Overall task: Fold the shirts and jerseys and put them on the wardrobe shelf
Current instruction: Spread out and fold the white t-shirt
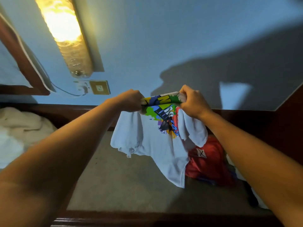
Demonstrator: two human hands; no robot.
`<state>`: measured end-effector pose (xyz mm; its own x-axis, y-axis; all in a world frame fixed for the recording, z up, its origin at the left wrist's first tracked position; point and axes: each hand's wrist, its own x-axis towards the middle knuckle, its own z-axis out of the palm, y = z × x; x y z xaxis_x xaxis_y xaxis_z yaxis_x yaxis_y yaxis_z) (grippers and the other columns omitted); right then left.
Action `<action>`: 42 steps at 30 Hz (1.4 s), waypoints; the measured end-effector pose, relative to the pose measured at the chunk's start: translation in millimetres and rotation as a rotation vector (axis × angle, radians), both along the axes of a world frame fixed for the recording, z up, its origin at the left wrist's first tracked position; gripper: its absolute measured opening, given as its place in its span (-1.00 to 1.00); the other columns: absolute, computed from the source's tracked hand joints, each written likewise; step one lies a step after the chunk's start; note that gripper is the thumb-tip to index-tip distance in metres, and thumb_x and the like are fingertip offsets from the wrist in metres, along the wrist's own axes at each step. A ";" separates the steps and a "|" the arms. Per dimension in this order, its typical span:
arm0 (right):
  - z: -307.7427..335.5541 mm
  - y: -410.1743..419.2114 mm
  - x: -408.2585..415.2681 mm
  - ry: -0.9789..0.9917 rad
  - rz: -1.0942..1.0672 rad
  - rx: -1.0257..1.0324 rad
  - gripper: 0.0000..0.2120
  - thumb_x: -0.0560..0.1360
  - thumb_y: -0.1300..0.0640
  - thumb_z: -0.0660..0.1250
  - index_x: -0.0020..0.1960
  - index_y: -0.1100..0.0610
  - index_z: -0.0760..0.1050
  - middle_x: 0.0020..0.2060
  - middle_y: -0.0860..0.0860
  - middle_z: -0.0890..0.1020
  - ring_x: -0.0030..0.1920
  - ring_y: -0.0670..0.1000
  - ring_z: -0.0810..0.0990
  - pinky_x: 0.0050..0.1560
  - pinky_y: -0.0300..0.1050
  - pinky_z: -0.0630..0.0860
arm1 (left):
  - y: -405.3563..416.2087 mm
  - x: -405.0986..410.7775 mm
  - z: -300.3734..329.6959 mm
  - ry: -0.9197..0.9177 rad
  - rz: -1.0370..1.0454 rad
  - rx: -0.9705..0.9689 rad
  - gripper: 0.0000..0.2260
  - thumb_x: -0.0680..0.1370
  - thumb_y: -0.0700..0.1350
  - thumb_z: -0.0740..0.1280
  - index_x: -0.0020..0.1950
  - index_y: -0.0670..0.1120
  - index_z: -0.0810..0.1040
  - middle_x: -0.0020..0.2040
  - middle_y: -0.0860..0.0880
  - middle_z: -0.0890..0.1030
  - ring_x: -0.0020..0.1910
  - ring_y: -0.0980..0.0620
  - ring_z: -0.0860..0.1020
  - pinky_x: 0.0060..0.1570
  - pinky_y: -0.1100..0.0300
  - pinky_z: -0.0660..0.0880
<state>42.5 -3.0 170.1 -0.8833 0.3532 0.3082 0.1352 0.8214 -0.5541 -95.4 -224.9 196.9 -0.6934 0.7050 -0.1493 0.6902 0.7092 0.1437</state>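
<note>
Both sets of fingers are curled tight on the same bunched edge of the white T-shirt: the left hand grips one end of the gathered, brightly printed strip, and the right hand pinches the other end, knuckles up. The strip between them runs roughly level from side to side, so the shirt's held edge lies straight across, and the rest of the cloth hangs down from the fingers, towards the person. Neither hand is clearly nearer the shirt; both are on it, with only a short span of cloth between them.

Taking the white T-shirt as the landmark, its lower hem trails onto the beige surface beneath it, so it is partly lifted, not laid flat. A red jersey lies crumpled just beside and partly behind its lower right corner, touching it or nearly so. Well off to the shirt's left sits a pale heap of bedding. Above the shirt is a blue wall with a lit lamp.

The fold looks not yet begun; spreading the hands apart along that level edge would probably open the shirt out.
</note>
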 end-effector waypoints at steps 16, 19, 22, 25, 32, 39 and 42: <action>-50.7 -88.2 -2.1 0.211 -0.475 0.531 -0.82 0.38 0.16 0.38 -0.07 0.18 0.45 -0.23 0.21 0.59 -0.25 0.32 0.60 -0.40 0.02 0.40 | -84.6 -76.8 -81.6 0.276 -0.181 0.366 -0.51 0.47 0.32 0.39 -0.06 -0.11 0.43 -0.15 -0.09 0.55 -0.20 -0.14 0.48 -0.25 0.05 0.33; -126.1 -120.5 14.6 -0.045 -0.333 0.461 -0.62 0.36 -0.14 0.29 -0.02 0.15 0.46 -0.19 0.15 0.57 -0.18 0.26 0.60 -0.30 0.05 0.51 | -120.4 -75.7 -144.0 0.131 -0.272 0.225 -0.61 0.60 0.26 0.12 -0.05 -0.07 0.39 -0.08 -0.09 0.56 -0.14 -0.08 0.41 -0.13 0.02 0.31; -201.8 -155.0 41.6 -0.490 -0.184 0.333 -0.27 0.40 -0.45 0.27 0.25 0.14 0.46 0.09 0.13 0.57 0.08 0.21 0.57 0.06 0.09 0.52 | -148.0 -58.3 -209.6 0.144 -0.291 -0.079 -0.69 0.66 0.12 0.11 0.18 -0.06 0.46 0.20 -0.12 0.52 0.13 -0.14 0.45 0.14 -0.02 0.34; -253.8 -196.2 70.2 -0.871 0.071 0.092 -0.36 0.45 -0.38 0.34 0.34 0.03 0.44 0.24 0.05 0.51 0.18 0.12 0.54 0.17 0.05 0.49 | -167.4 -34.5 -267.3 -0.051 -0.292 -0.417 -0.66 0.64 0.09 0.20 0.36 0.01 0.48 0.36 -0.08 0.44 0.37 -0.17 0.37 0.40 -0.12 0.23; -306.9 -188.7 76.8 -0.820 -0.086 -0.057 -0.56 0.55 -0.14 0.33 0.37 0.01 0.49 0.36 0.06 0.46 0.35 0.15 0.42 0.30 0.05 0.42 | -147.7 17.5 -314.3 -0.265 -0.184 -0.325 -0.64 0.64 0.04 0.21 0.39 -0.08 0.46 0.33 -0.13 0.49 0.28 -0.17 0.49 0.20 -0.01 0.45; -359.6 -178.8 95.0 -1.042 -0.162 0.027 -0.47 0.63 -0.09 0.22 0.52 0.08 0.23 0.47 0.16 0.32 0.37 0.25 0.41 0.28 0.16 0.41 | -112.6 85.3 -377.7 -0.405 -0.302 -0.308 -0.52 0.67 0.08 0.18 0.58 0.05 0.23 0.65 -0.05 0.04 0.61 -0.08 0.05 0.50 -0.10 0.20; -370.7 -198.7 120.2 -0.850 -0.135 0.087 -0.60 0.59 -0.08 0.25 0.32 0.13 0.42 0.24 0.16 0.51 0.18 0.25 0.55 0.09 0.11 0.50 | -126.3 108.9 -399.8 -0.390 -0.312 -0.353 -0.51 0.69 0.13 0.11 0.61 0.10 0.15 0.66 -0.08 -0.13 0.63 -0.10 -0.10 0.56 -0.10 0.03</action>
<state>162.6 -201.7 -200.6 -0.7785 0.4775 -0.4073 0.5745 0.8034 -0.1563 13.5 -351.2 -202.9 -0.3094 0.7276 -0.6122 0.8167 0.5331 0.2209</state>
